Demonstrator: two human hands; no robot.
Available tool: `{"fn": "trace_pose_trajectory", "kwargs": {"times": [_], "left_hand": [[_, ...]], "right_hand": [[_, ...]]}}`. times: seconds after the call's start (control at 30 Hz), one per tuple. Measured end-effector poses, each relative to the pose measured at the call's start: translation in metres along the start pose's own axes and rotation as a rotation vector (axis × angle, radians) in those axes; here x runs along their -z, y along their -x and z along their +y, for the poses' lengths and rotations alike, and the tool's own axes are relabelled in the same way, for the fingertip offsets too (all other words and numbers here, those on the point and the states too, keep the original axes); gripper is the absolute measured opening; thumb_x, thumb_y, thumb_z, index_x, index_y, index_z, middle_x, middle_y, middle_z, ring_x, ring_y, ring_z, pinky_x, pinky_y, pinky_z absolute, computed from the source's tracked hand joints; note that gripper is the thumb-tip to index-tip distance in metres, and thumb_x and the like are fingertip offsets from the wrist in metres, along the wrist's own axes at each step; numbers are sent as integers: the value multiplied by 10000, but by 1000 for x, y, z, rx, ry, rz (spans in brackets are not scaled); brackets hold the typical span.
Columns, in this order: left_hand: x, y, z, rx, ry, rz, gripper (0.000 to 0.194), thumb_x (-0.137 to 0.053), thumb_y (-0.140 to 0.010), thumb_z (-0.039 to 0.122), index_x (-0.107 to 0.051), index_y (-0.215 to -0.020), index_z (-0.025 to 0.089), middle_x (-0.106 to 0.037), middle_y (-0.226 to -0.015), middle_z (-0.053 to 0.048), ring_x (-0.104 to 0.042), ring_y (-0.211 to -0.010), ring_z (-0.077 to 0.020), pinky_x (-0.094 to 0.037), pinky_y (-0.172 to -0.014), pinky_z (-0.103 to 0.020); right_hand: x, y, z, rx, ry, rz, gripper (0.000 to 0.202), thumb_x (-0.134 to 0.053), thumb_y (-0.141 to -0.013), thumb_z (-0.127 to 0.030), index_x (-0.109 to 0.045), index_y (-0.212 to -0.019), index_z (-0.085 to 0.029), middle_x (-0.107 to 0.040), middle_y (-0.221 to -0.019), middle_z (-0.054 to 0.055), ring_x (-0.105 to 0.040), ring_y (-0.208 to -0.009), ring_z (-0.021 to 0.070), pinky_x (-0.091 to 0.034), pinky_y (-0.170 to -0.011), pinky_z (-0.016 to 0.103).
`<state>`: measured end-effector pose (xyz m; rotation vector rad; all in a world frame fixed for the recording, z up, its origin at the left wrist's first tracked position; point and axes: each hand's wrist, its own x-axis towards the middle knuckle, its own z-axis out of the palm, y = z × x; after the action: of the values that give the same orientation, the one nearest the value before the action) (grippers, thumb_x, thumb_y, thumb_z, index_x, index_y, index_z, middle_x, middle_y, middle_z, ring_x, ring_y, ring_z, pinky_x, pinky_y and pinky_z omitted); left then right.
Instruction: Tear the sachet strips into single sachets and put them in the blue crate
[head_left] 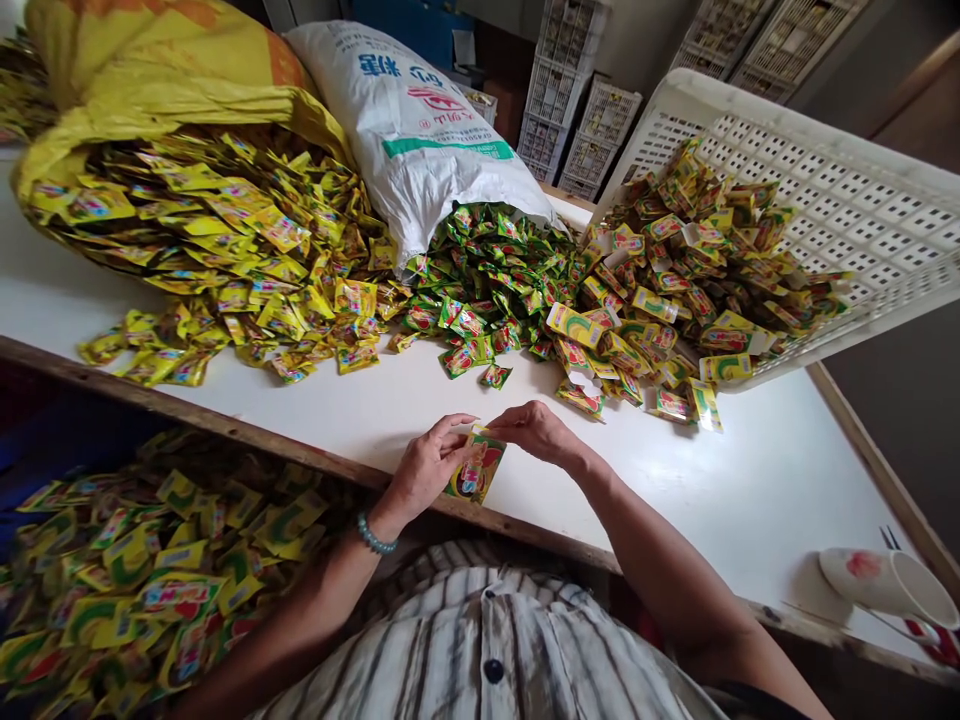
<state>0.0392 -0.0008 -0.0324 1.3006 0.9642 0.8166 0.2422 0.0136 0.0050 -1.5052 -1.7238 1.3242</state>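
One printed carton (482, 470) held at table's (750, 470) near edge

The left hand (429, 466) pinched its left side; the right hand (537, 430) pressed fingertips together at its top end. Green sachets (499, 270) lay on the far side.

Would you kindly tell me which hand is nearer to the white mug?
Right. The right hand is at the top of the small box, left of the white mug; the left hand, at the box's left side, is farther away.
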Motion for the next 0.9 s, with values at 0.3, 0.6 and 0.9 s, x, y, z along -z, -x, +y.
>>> {"fn": "trace_pose_trajectory", "kwargs": {"times": [0.3, 0.6, 0.9], "left_hand": [[1, 0, -6, -82, -89, -8, 425, -659, -842, 388, -589, -1214, 196, -782, -936, -49, -741, -866, -215, -575, -813, -317], [0, 2, -5, -134, -112, -20, 397, -638, -852, 352, -597, -1210, 183, -787, -968, -50, -743, -903, -197, -581, -808, -278], [0, 2, -8, -130, -93, -23, 406, -664, -839, 366, -610, -1201, 189, -785, -996, -49, -742, -929, -201, -581, -858, -293]], "right_hand": [[18, 4, -12, 140, 119, -203, 258, -662, -851, -366, -799, -958, -176, -714, -864, 57, -595, -748, 148, -445, -678, 247], [0, 27, 6, 11, -135, -64, 432, -613, -871, -483, -751, -1117, -156, -717, -968, 71, -585, -780, 149, -454, -695, 260], [29, -3, -22, -48, 177, -269, 237, -731, -729, -264, -810, -896, -116, -745, -724, 50, -542, -593, 110, -396, -568, 219]]}}
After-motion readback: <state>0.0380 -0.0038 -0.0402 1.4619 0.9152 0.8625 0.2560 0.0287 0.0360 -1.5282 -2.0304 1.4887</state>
